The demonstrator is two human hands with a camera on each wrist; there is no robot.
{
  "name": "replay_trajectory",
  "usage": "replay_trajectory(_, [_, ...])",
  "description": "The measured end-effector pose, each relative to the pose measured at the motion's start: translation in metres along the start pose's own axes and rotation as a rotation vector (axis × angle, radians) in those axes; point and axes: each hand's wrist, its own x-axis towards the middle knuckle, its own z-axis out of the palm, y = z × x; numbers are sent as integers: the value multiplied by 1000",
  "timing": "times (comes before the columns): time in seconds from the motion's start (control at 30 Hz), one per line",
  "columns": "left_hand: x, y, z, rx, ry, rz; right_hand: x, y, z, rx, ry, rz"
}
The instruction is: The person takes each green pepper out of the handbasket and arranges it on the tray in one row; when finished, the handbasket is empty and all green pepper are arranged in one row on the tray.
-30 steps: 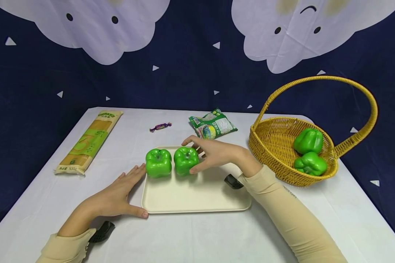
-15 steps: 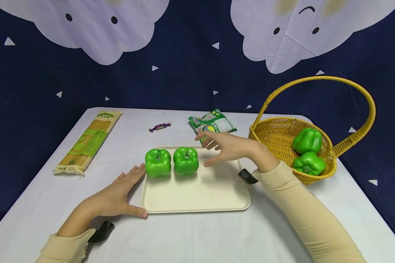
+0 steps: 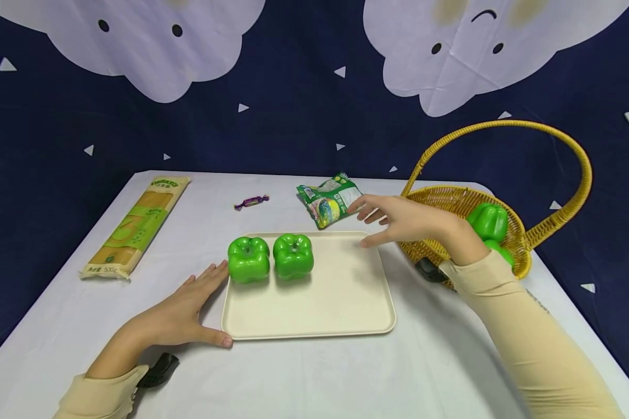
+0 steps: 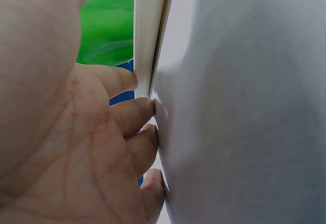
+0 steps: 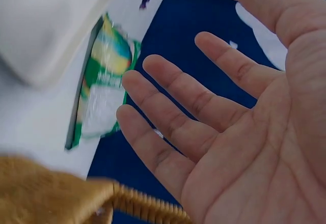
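Touching tray (image 3: 340, 302): left fingers (image 3: 213, 282) spread; right fingers (image 5: 178, 84) released; long packet (image 3: 140, 226) reads "500g".

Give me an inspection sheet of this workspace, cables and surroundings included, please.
Surface: white-covered table, bearing a cream tray.
Job's things: two green peppers on the tray; two more in the basket, partly hidden.
Clutter: long packet, wrapped candy, green snack bag.
Left grip: fingers extended, at the tray's left edge.
Right grip: raised, fingers apart, holding nothing.
Cables: nothing seen.
Surroundings: dark blue backdrop with white clouds.
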Motion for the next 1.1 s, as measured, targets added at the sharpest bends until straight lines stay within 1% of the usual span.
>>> replay_trajectory(0.1, [0, 0, 0, 2, -1, -4, -9, 5, -10, -24, 17, 39])
replay_trajectory(0.27, [0, 0, -1, -2, -6, -10, -24, 14, -26, -68, 52, 129])
replay_trajectory(0.33, [0, 0, -1, -4, -7, -11, -29, 19, -31, -84, 64, 148])
replay_trajectory(0.43, [0, -1, -1, -6, -7, -8, -35, 26, -38, -111, 75, 162])
replay_trajectory(0.6, [1, -1, -1, -20, -8, -4, -43, 36, -48, -197, 89, 165])
replay_trajectory(0.7, [1, -1, 0, -16, -7, 1, -48, 44, -53, -259, 86, 180])
replay_trajectory(0.9, [3, -1, -1, -11, -6, 10, -53, 66, -60, -416, 50, 262])
replay_trajectory(1.0, [3, -1, -1, -10, -8, 0, -54, 75, -61, -467, 25, 309])
replay_trajectory(1.1, [2, -1, -1, -10, -10, -5, -55, 82, -62, -493, 7, 360])
